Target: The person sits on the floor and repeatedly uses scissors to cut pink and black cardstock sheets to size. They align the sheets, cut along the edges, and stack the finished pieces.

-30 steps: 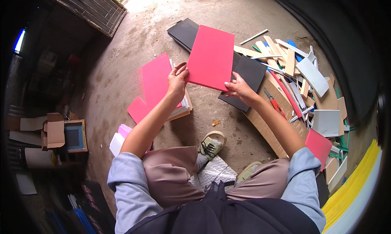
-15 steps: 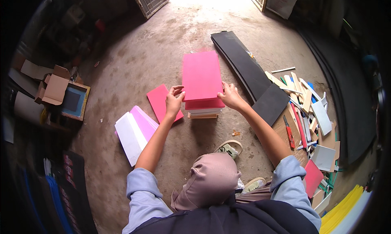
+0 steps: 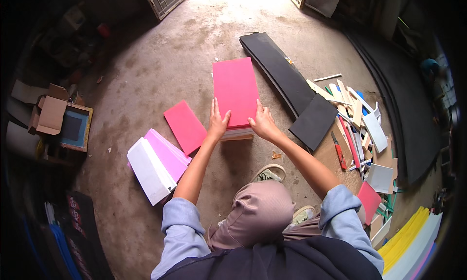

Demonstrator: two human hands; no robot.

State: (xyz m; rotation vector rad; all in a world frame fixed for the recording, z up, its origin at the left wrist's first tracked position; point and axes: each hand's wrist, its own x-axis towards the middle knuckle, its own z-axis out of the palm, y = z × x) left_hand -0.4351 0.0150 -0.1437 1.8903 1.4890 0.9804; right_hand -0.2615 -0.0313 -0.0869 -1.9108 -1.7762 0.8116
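Observation:
In front of me a stack of rectangular sheets, with a red sheet (image 3: 235,87) on top, stands on the floor. White and tan layers show at its near side. My left hand (image 3: 218,120) lies against the stack's left edge, fingers stretched forward and thumb apart at the near corner. Along the right edge, my right hand (image 3: 264,122) touches the stack in the same way, its fingers extended and the thumb near the front corner. Left of the stack are a separate red sheet (image 3: 185,127) and a fanned pile of pink sheets (image 3: 165,151) and white sheets (image 3: 152,172).
Long black sheets (image 3: 277,70) and a smaller black piece (image 3: 314,121) lie to the right. Beyond them are a red-handled cutter (image 3: 339,153) and a heap of offcuts (image 3: 362,117). A cardboard box (image 3: 51,114) sits at far left. My shoe (image 3: 270,173) is close in front.
The top red sheet's near end has come down flush onto the stack. My hands have gone from pinching its near corners to lying with straightened fingers along the stack's sides.

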